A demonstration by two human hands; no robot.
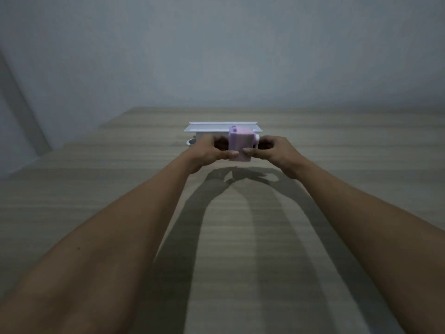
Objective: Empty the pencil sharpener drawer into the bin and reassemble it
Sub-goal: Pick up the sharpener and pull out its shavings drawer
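A small lilac pencil sharpener point(240, 143) with a white crank on its right side is held above the wooden table point(240, 237), both arms stretched forward. My left hand point(212, 153) grips its left side, thumb on the lower front edge. My right hand point(277, 153) grips its right side, thumb also on the lower front. Whether the drawer is in or out cannot be made out. Right behind the sharpener stands a white rectangular bin point(212, 127) with a wide flared rim.
A small round whitish object point(191, 142) lies at the bin's left foot. The table runs to a plain grey wall at the back, and its left edge slants away on the left. The hands cast dark shadows on the tabletop.
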